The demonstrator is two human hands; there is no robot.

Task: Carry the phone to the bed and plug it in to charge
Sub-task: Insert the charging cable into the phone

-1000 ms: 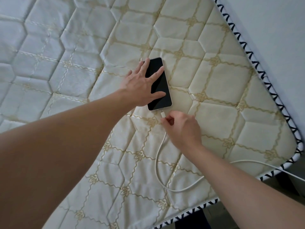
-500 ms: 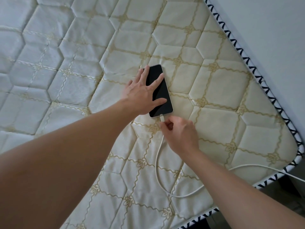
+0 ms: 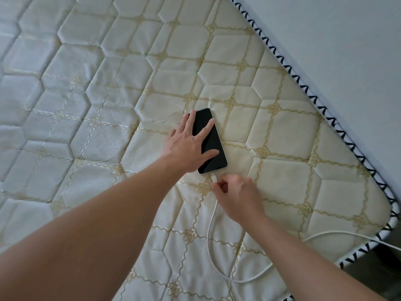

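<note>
A black phone [image 3: 211, 146] lies screen up on the cream quilted mattress [image 3: 112, 94]. My left hand [image 3: 187, 145] rests flat on it, fingers spread across its screen and left edge, pressing it down. My right hand [image 3: 237, 195] pinches the plug end of a white charging cable [image 3: 211, 242] just below the phone. The white plug [image 3: 213, 177] touches the phone's bottom edge at the port. From the plug the cable loops toward me and runs off over the mattress's right edge.
A pale wall [image 3: 347, 40] runs along the mattress's far right side. The mattress border [image 3: 329, 111] has black-and-white zigzag piping. Beyond its near right corner a dark gap [image 3: 386, 268] shows the floor.
My right hand has pushed the plug up the last short gap to the phone's bottom edge. My left hand stays spread on the phone. The camera view has shifted, so the phone sits lower in frame.
</note>
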